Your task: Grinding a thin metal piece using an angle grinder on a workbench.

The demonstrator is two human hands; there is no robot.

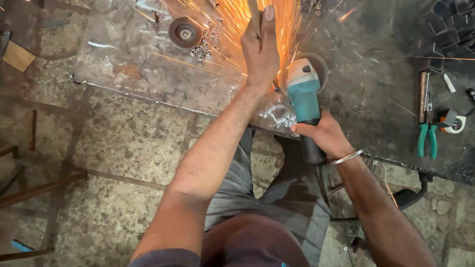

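My right hand [324,136] grips the black handle of a teal angle grinder [303,91]. Its disc [316,62] meets a metal piece on the steel work plate [143,59]. Orange sparks [247,22] spray away toward the far side. My left hand [261,47] is closed around a narrow metal bar [255,15] held upright just left of the disc. A metal bangle sits on my right wrist. The contact point between disc and bar is hidden behind my left hand.
A spare grinding disc [185,32] and several small nuts [205,47] lie on the plate at the far left. Green-handled pliers [426,133], a tape roll [457,123] and stacked square tubes [445,29] are at the right. Stone floor and loose rods [39,190] lie at the left.
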